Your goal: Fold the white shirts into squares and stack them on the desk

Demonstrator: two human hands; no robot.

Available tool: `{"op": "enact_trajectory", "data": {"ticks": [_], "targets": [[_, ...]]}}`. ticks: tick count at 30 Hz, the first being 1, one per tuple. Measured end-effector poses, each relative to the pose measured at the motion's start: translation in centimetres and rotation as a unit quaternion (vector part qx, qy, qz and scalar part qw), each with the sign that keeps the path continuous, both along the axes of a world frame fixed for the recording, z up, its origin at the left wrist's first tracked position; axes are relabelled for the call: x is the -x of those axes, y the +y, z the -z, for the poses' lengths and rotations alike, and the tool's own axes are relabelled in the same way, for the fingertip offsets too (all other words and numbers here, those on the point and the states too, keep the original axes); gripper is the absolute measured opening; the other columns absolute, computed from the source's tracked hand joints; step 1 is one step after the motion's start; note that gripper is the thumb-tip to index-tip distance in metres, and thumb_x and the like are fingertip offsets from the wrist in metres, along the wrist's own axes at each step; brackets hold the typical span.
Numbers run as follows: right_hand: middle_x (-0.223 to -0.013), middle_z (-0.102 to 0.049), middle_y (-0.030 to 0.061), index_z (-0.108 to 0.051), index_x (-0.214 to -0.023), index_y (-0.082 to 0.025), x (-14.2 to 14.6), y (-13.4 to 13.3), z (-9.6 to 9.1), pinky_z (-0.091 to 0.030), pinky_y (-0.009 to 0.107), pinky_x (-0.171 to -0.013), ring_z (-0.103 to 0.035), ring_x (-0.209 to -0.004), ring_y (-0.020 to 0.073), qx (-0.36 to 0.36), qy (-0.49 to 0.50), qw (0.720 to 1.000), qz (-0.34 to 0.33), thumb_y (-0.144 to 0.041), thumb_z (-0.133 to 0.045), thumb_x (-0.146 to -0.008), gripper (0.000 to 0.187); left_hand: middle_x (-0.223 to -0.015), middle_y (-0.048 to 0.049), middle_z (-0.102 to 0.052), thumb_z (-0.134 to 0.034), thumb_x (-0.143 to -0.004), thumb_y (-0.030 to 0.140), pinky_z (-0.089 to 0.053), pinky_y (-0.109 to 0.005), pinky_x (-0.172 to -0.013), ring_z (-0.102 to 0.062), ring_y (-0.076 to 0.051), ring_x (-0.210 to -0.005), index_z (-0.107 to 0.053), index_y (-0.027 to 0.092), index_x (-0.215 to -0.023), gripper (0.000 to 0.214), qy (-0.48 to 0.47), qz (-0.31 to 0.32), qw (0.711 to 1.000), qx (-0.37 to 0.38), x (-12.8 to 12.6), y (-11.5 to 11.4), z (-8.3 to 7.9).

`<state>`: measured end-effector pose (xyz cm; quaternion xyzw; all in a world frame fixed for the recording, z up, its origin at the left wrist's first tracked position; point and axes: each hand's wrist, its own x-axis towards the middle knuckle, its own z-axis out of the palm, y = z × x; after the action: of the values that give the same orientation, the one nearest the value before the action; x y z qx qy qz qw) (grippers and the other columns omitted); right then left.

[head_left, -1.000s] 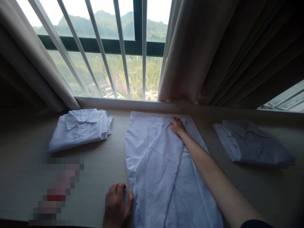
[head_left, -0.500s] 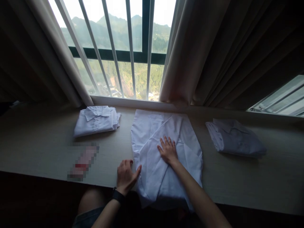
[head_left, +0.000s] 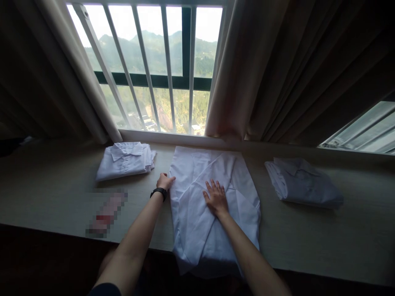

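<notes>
A white shirt (head_left: 197,222) lies spread on the light wooden counter (head_left: 55,201) below the window, its near end hanging over the front edge. My right hand (head_left: 216,198) rests flat on the middle of it, fingers spread and open. My left hand (head_left: 164,181), with a black wristband, is at the shirt's left edge, fingers curled against the cloth; whether it pinches the edge is hard to see.
A folded white shirt (head_left: 126,160) lies to the left and another folded shirt (head_left: 302,183) to the right. A blurred object (head_left: 106,211) lies on the counter at the near left. Curtains (head_left: 277,70) and a barred window (head_left: 160,65) stand behind.
My left hand has moved from the shirt's near left edge up to its far left edge. My right hand came back from the collar end to the middle of the shirt.
</notes>
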<state>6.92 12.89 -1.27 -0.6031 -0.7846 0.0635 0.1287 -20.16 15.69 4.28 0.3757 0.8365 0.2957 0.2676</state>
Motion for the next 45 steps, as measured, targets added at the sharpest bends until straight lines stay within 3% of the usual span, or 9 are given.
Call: {"op": "enact_trajectory", "data": {"ticks": [4, 10, 15, 18, 22, 28, 34, 42, 45], "targets": [[-0.164, -0.026, 0.0029, -0.036, -0.154, -0.031, 0.1, 0.2, 0.1, -0.012, 0.05, -0.121, -0.018, -0.152, 0.0286, 0.01, -0.01, 1.0, -0.002, -0.053, -0.035, -0.1, 0.058, -0.085, -0.0062, -0.073, -0.068, -0.072, 0.028, -0.047, -0.025, -0.069, -0.066, -0.021, -0.081, -0.069, 0.013, -0.106, 0.037, -0.021, 0.052, 0.997, -0.047, 0.2, 0.7, -0.4], [-0.162, -0.029, 0.0053, -0.041, -0.153, -0.027, 0.1, 0.2, 0.2, -0.013, 0.052, -0.121, -0.021, -0.151, 0.0306, 0.006, -0.006, 1.0, -0.002, -0.051, -0.034, -0.101, 0.057, -0.083, -0.0036, -0.071, -0.058, -0.079, 0.025, -0.046, -0.023, -0.067, -0.06, -0.015, -0.073, -0.068, 0.012, -0.12, 0.044, -0.022, 0.095, 0.987, -0.132, -1.4, 2.0, -2.2], [-0.162, -0.03, 0.0058, -0.041, -0.152, -0.028, 0.1, 0.1, 0.0, -0.013, 0.053, -0.121, -0.021, -0.15, 0.0307, 0.0, -0.005, 1.0, -0.005, -0.049, -0.035, -0.101, 0.056, -0.111, -0.0114, -0.07, -0.054, -0.086, 0.02, -0.047, -0.032, -0.092, -0.064, -0.022, -0.1, -0.057, 0.012, -0.139, 0.054, 0.06, 0.196, 0.959, -0.193, -7.4, 3.6, -4.1], [-0.162, -0.03, 0.0069, -0.041, -0.152, -0.026, -0.1, 0.1, 0.1, -0.013, 0.055, -0.12, -0.021, -0.15, 0.0322, -0.008, -0.006, 1.0, -0.008, -0.047, -0.035, -0.101, 0.056, -0.138, -0.0163, -0.058, -0.044, -0.092, 0.016, -0.041, -0.038, -0.105, -0.058, -0.027, -0.122, -0.048, 0.009, -0.146, 0.055, 0.072, 0.316, 0.926, -0.195, -12.3, 3.5, -3.5], [-0.157, -0.037, 0.0146, -0.038, -0.154, -0.016, -0.3, 0.1, 0.5, -0.012, 0.052, -0.121, -0.023, -0.149, 0.033, -0.012, -0.015, 1.0, -0.024, -0.034, -0.044, -0.097, 0.059, -0.149, -0.0154, -0.05, -0.064, -0.086, 0.027, -0.043, -0.036, -0.108, -0.054, -0.028, -0.13, -0.051, 0.015, -0.145, 0.062, 0.05, 0.402, 0.898, -0.172, -16.6, 2.0, -1.8], [-0.154, -0.044, 0.012, -0.047, -0.149, -0.02, -0.4, 0.4, 0.3, -0.014, 0.052, -0.121, -0.023, -0.149, 0.0321, 0.012, -0.004, 1.0, -0.019, -0.032, -0.04, -0.097, 0.054, -0.156, -0.0088, -0.041, -0.048, -0.096, 0.032, -0.042, -0.038, -0.112, -0.052, -0.024, -0.133, -0.05, 0.022, -0.145, 0.05, 0.124, 0.354, 0.893, -0.248, -13.7, -4.8, -0.9], [-0.154, -0.044, 0.0117, -0.057, -0.141, -0.012, -0.2, 0.0, -0.1, -0.015, 0.048, -0.123, -0.023, -0.15, 0.0313, 0.005, 0.01, 1.0, -0.015, -0.029, -0.04, -0.094, 0.053, -0.162, -0.0073, -0.029, -0.038, -0.101, 0.032, -0.026, -0.05, -0.121, -0.022, -0.028, -0.151, -0.033, 0.021, -0.155, 0.056, 0.28, 0.386, 0.859, -0.188, -10.5, -13.3, 3.4], [-0.141, -0.056, 0.0172, -0.051, -0.142, -0.004, -0.8, 2.0, -0.3, -0.036, 0.039, -0.114, -0.047, -0.135, 0.023, -0.092, 0.151, 0.971, 0.161, -0.012, -0.026, -0.088, 0.06, -0.162, -0.0062, -0.03, -0.043, -0.098, 0.039, -0.021, -0.051, -0.123, -0.019, -0.028, -0.152, -0.035, 0.021, -0.155, 0.06, 0.334, 0.382, 0.845, -0.167, -11.1, -14.2, 5.4], [-0.147, -0.051, 0.0133, -0.053, -0.142, -0.013, 1.5, 4.2, -2.1, -0.031, 0.043, -0.117, -0.038, -0.141, 0.0256, -0.128, 0.093, 0.986, 0.056, -0.016, -0.034, -0.092, 0.054, -0.163, -0.0058, -0.027, -0.043, -0.097, 0.038, -0.019, -0.054, -0.123, -0.016, -0.029, -0.153, -0.031, 0.021, -0.157, 0.063, 0.339, 0.389, 0.839, -0.173, -10.8, -14.3, 5.3]]}}
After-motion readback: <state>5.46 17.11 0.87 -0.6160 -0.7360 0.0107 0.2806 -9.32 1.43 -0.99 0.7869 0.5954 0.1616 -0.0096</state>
